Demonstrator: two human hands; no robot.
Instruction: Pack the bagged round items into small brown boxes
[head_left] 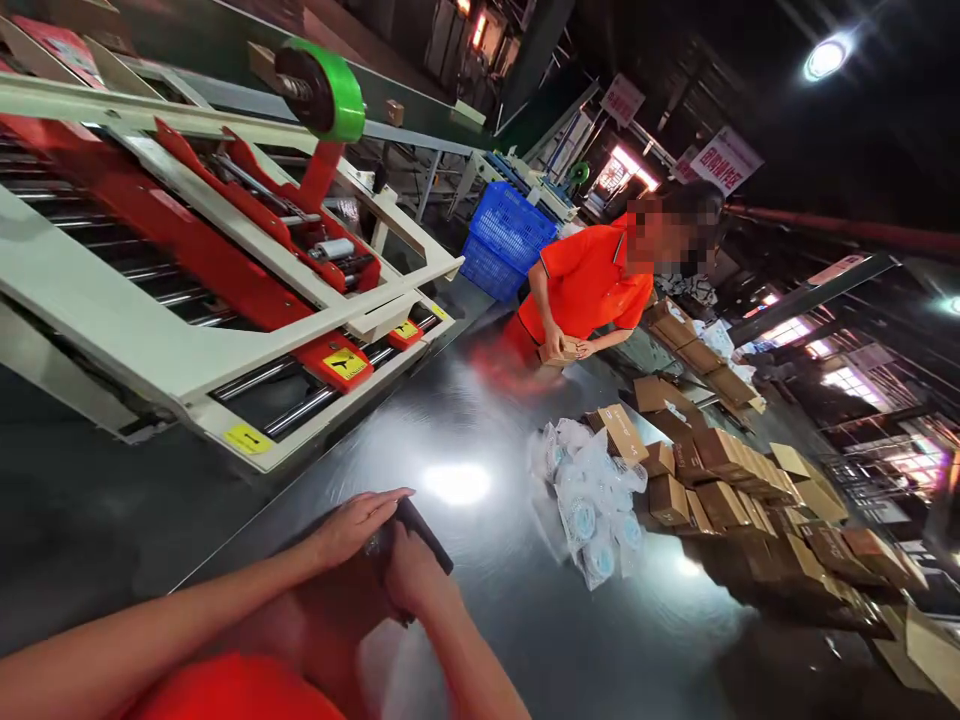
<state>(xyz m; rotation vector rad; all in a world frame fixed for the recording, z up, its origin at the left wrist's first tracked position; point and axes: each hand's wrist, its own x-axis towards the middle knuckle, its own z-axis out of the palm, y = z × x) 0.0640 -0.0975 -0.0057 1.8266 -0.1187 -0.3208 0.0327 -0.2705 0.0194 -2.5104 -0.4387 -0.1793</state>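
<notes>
Clock taken from the hands. I see both hands at one dark object (431,535), flat-sided, low over the near desk (525,600); can't tell if it rests there. Right hand (415,572): fingers bent, looks to be grasping it. Left hand (360,525): fingers nearly straight, tips at its upper end; can't tell whether they press. My read: right hand carries the grip, left steadies. Held close to the body, likely for control.

Clear-wrapped bundle (596,505) sits just above three o'clock, flattened carton stack (621,435) against it, carton piles (720,490) beyond; presumably kept within reach. Co-worker (592,280) toward half past one holds a small carton (561,352).

Edges: desk border passes at ten o'clock, slanting up toward one; roller machine (251,340) stands past it, green tape roll (346,97) on top. I judge the best sliding room is toward one o'clock, over glossy desk, with the bundle limiting three.
</notes>
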